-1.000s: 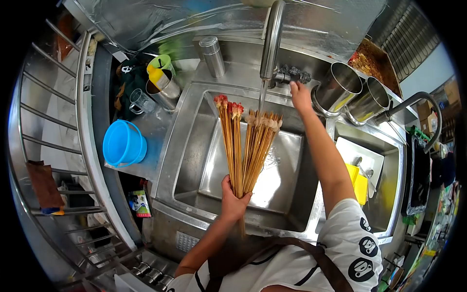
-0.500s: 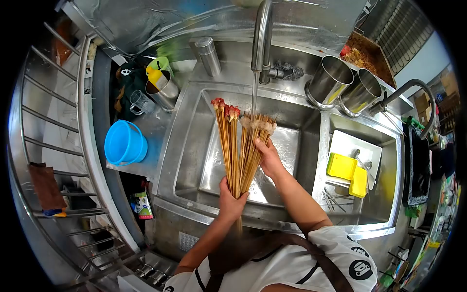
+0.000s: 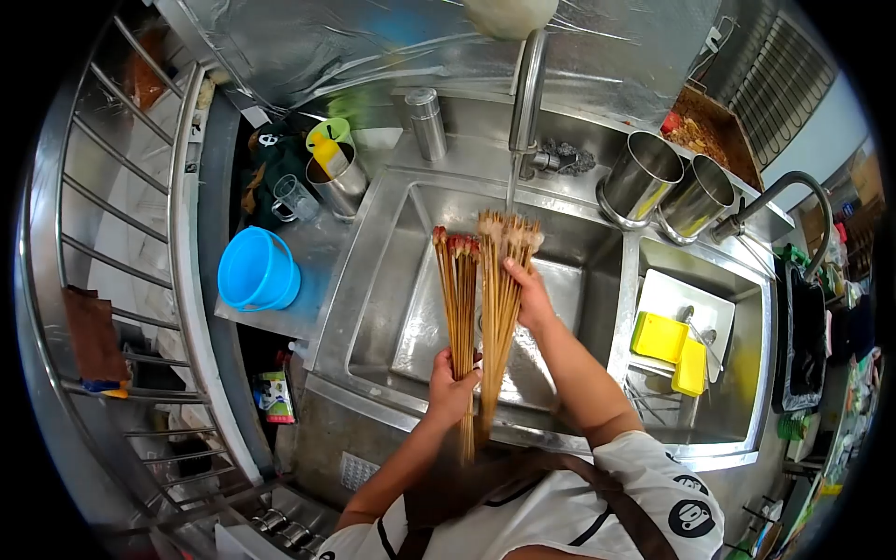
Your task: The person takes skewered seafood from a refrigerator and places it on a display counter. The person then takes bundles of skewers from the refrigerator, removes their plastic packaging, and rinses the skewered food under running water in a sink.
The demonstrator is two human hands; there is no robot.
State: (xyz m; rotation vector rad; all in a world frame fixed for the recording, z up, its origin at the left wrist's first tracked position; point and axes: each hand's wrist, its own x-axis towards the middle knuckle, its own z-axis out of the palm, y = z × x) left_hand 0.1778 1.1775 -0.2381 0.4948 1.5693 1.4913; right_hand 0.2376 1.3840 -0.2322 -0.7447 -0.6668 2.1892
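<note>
My left hand is closed around the lower part of a bundle of thin skewers with dark red food on their tips. Beside it, my right hand grips a second bundle of skewers with pale, whitish pieces at the top, holding it just below those pieces. Both bundles stand tip-up over the large sink basin, with a narrow gap between them. Water runs from the tall faucet down to the pale tips.
On the left counter are a blue bucket, a glass mug and a metal container. Two steel cylinders stand behind the sink. The right basin holds a white tray and yellow boxes.
The two bundles have moved apart, and the pale-tipped one stands straighter. My left hand no longer encloses the lower ends of both. The whole view has shifted slightly.
</note>
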